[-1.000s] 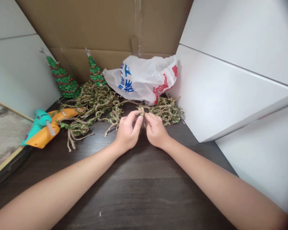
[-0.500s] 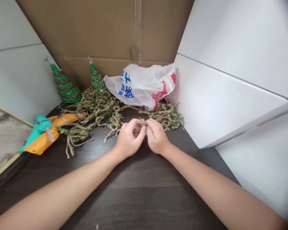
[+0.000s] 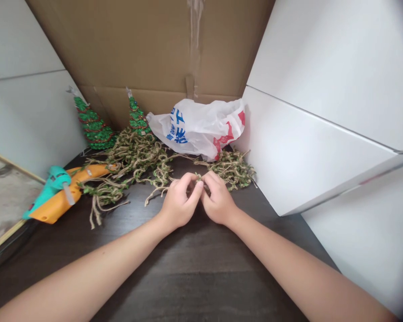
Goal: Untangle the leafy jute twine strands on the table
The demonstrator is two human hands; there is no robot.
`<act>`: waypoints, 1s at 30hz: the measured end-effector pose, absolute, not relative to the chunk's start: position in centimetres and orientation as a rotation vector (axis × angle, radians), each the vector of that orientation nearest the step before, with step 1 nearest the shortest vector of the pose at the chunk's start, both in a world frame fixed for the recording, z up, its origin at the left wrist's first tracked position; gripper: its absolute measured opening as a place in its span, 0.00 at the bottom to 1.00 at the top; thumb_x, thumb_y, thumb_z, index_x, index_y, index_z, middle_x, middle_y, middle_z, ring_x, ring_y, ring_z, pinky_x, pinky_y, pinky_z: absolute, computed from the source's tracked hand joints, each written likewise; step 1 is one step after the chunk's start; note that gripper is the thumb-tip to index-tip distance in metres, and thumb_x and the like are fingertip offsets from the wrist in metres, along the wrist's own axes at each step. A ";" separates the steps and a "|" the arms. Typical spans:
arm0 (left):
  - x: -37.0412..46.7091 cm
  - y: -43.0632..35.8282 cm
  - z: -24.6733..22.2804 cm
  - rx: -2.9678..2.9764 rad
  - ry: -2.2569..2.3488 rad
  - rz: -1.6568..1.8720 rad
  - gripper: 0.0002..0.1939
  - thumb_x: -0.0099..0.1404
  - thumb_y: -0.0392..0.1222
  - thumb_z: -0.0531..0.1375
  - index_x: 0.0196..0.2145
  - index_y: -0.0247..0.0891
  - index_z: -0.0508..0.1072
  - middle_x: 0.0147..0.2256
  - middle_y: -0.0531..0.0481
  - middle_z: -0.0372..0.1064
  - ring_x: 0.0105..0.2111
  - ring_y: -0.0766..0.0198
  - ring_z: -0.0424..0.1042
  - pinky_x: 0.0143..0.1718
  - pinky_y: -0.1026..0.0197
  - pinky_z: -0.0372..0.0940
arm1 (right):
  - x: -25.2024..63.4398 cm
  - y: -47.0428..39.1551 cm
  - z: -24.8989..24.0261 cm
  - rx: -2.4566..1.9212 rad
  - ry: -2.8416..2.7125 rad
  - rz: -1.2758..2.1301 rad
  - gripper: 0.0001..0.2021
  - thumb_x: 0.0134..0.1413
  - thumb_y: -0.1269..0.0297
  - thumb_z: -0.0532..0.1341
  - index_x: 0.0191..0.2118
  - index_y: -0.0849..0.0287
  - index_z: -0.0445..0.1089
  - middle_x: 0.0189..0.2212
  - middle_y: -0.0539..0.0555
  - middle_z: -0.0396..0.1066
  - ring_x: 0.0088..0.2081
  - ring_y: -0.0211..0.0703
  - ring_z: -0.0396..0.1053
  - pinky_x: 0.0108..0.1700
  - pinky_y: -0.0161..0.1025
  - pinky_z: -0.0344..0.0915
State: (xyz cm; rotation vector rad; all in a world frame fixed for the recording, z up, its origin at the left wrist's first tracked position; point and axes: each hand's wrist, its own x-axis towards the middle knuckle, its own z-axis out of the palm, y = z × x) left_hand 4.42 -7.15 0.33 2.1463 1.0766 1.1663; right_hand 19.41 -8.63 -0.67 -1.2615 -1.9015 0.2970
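My left hand (image 3: 181, 199) and my right hand (image 3: 219, 197) meet at the middle of the dark table, thumbs and forefingers pinched together. Between their fingertips is a small bit of twine garland (image 3: 199, 177) with green leaves, mostly covered by the fingers. Just behind my left hand lies a tangled heap of the same leafy twine (image 3: 137, 154), its loose ends trailing forward and to the left. A smaller heap of leafy twine (image 3: 237, 169) sits behind my right hand.
Behind the heaps lies a crumpled white plastic bag (image 3: 201, 125). Two green tinsel Christmas trees (image 3: 96, 127) stand at the back left. A turquoise glue gun (image 3: 55, 181) rests on an orange holder (image 3: 58, 206). Cardboard (image 3: 137, 49) and white panels (image 3: 309, 147) enclose the table (image 3: 201, 277).
The whole view has shifted slightly, so everything sits a little lower. My hands stay pinched together on the twine, with the fingertips now closer around it.
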 end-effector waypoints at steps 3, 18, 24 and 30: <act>4.4 -7.2 0.3 2.112 1.089 1.193 0.09 0.73 0.46 0.52 0.39 0.39 0.68 0.32 0.51 0.70 0.31 0.64 0.70 0.36 0.60 0.63 | 19.5 -8.6 -0.8 -1.282 -1.917 0.305 0.08 0.67 0.67 0.50 0.37 0.55 0.65 0.35 0.53 0.69 0.39 0.45 0.66 0.46 0.46 0.61; 4.7 -7.0 0.6 2.213 1.080 1.087 0.07 0.67 0.37 0.52 0.30 0.39 0.64 0.26 0.54 0.64 0.27 0.65 0.64 0.31 0.61 0.58 | 19.7 -8.2 -1.3 -1.314 -1.908 0.270 0.08 0.59 0.73 0.49 0.34 0.55 0.63 0.34 0.54 0.70 0.36 0.45 0.66 0.42 0.43 0.60; 4.7 -7.0 0.4 2.257 1.084 1.036 0.06 0.65 0.36 0.54 0.29 0.39 0.64 0.24 0.56 0.61 0.25 0.66 0.61 0.31 0.61 0.57 | 19.7 -8.3 -1.1 -1.346 -1.932 0.337 0.08 0.60 0.72 0.48 0.32 0.55 0.60 0.28 0.50 0.67 0.31 0.43 0.65 0.39 0.41 0.57; 4.5 -6.9 0.3 2.234 1.054 1.015 0.09 0.69 0.36 0.50 0.29 0.40 0.61 0.26 0.55 0.63 0.27 0.65 0.63 0.33 0.61 0.58 | 19.6 -8.4 -0.9 -1.331 -1.945 0.330 0.08 0.63 0.68 0.49 0.32 0.55 0.60 0.26 0.49 0.65 0.29 0.42 0.64 0.38 0.40 0.56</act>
